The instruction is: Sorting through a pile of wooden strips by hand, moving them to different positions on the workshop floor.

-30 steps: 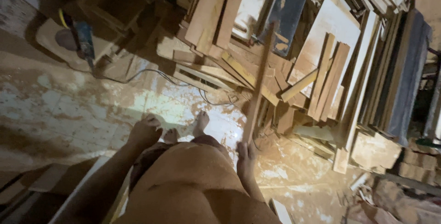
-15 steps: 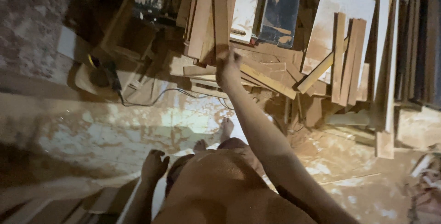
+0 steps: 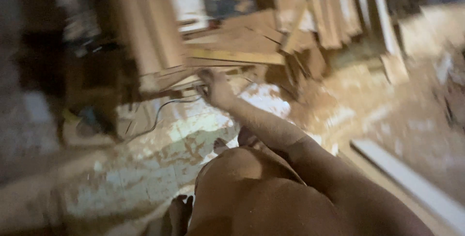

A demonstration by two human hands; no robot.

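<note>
Left hand point(image 3: 180, 215): low at 6 o'clock, hanging by the body, fingers loose and holding nothing.
Right hand point(image 3: 216, 88): stretched toward 12 o'clock, at the end of a flat wooden board point(image 3: 193, 78) in the stack; motion blur hides whether the fingers have closed.
Doing it well: grip the board's end squarely, slide it straight out.
Floor point(image 3: 145, 168): pale, patchy with sawdust.
Room: leaning planks point(image 3: 334, 13) at 1 o'clock.

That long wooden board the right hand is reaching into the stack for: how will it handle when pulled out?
The wooden board looks flat and rigid, so it probably won't flex. It lies among other loose planks, so pulling may shift them. The right hand is at one end, so it would likely tip. The frame is blurred.
</note>
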